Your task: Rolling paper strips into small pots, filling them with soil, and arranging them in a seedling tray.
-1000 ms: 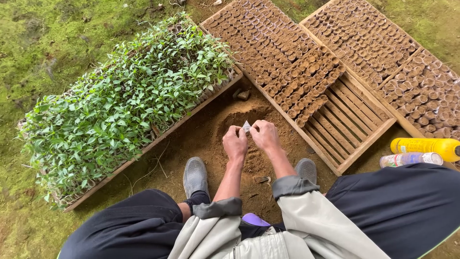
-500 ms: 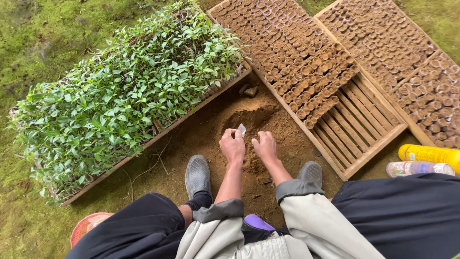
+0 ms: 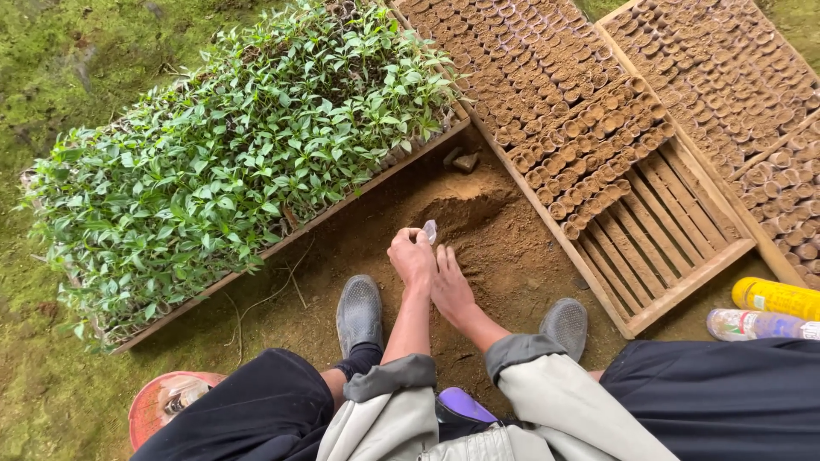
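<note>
Seedling tray (image 3: 231,171) left, pot trays (image 3: 598,111) right, loose soil mound (image 3: 478,248) between. Your left hand (image 3: 412,259): fingers pinch small clear pot sleeve (image 3: 430,230) above soil; hold mouth open. Your right hand (image 3: 450,286): fingers spread flat on soil, holding nothing; scoop gently.

Outdoor ground seen from above in soft, even daylight with no hard shadows. Green moss (image 3: 77,51) covers the earth across the upper left and down the left edge of the frame. Through the centre runs a patch of bare brown soil (image 3: 504,256), with a shallow scooped hollow (image 3: 461,209) near the middle and two small stones (image 3: 461,160) just above it. More mossy ground shows at the top right corner. No walls, windows or furniture are visible.
</note>
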